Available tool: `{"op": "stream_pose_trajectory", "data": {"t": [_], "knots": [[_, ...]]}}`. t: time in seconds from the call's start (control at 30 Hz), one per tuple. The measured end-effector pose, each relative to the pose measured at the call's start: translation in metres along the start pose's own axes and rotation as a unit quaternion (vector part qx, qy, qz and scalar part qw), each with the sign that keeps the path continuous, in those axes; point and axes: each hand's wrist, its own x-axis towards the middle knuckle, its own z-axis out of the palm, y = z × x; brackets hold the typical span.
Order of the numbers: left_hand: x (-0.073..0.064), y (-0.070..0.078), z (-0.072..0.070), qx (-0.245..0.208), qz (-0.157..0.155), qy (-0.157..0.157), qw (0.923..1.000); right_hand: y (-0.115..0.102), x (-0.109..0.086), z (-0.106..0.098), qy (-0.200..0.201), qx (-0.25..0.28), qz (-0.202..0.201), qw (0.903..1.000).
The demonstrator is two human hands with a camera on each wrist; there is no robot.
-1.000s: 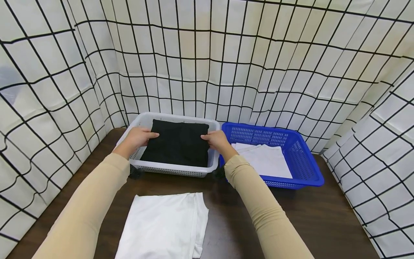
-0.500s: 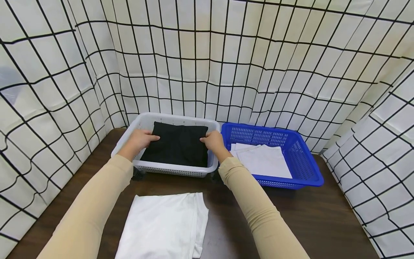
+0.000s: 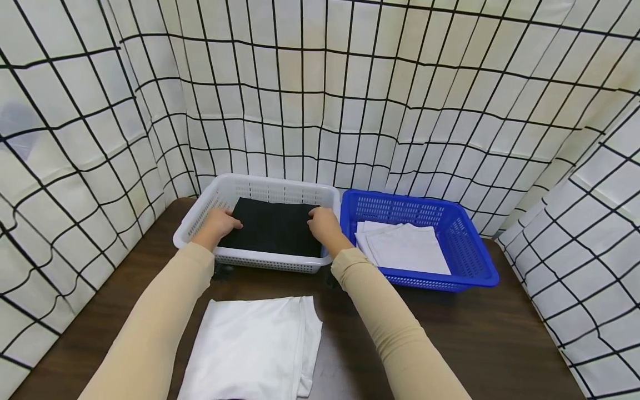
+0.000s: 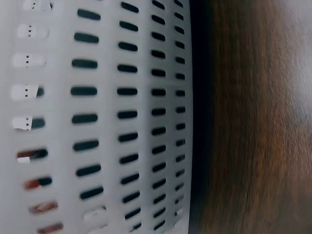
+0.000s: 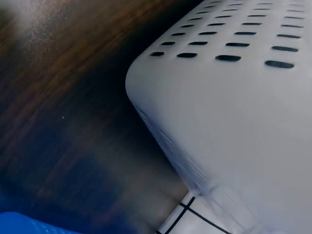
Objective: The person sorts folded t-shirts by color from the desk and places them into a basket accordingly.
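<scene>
A folded black cloth (image 3: 277,228) lies flat inside the white perforated basket (image 3: 272,261) at the back of the table. At the cloth's left edge my left hand (image 3: 218,224) reaches over the basket's front rim and pinches it, thumb on top. My right hand (image 3: 325,226) holds the opposite edge, thumb and fingers bent at its far right corner. The fingers beneath the cloth are hidden. Both wrist views look at the outside of the basket wall (image 4: 107,105), where dark cloth shows through the slots in the left one.
Right beside the white basket stands a blue basket (image 3: 472,266) with folded white cloths (image 3: 407,247) in it. A folded white garment (image 3: 250,350) lies on the brown table (image 3: 450,333) in front. White sheeting with a black grid (image 3: 360,100) encloses the back and sides.
Both hands have come down and nearer to me with the black cloth, so its far edge sits lower in the basket. More of the basket's back wall shows behind it.
</scene>
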Motion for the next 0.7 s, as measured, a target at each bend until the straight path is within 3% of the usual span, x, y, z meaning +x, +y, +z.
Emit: {"op": "stream_pose_trajectory", "data": {"t": [0.1,0.2,0.4,0.53,0.7], "knots": [[0.0,-0.002,-0.003,0.017,0.001,0.004,0.9998,0.002,-0.004,-0.002,0.008,0.021,-0.02,0.9995],[-0.002,-0.004,-0.006,0.022,0.014,0.017,0.9995,0.005,-0.012,-0.003,0.018,0.085,-0.029,0.9958],[-0.016,-0.005,-0.007,0.041,0.073,0.052,0.9952,0.019,-0.036,-0.01,0.051,0.24,-0.036,0.9687],[-0.033,-0.01,-0.006,0.073,0.12,0.061,0.9882,0.029,-0.056,-0.016,0.047,0.265,-0.053,0.9617],[-0.055,-0.013,-0.002,0.114,0.18,0.075,0.9742,0.041,-0.078,-0.023,0.022,0.296,-0.079,0.9518]]}}
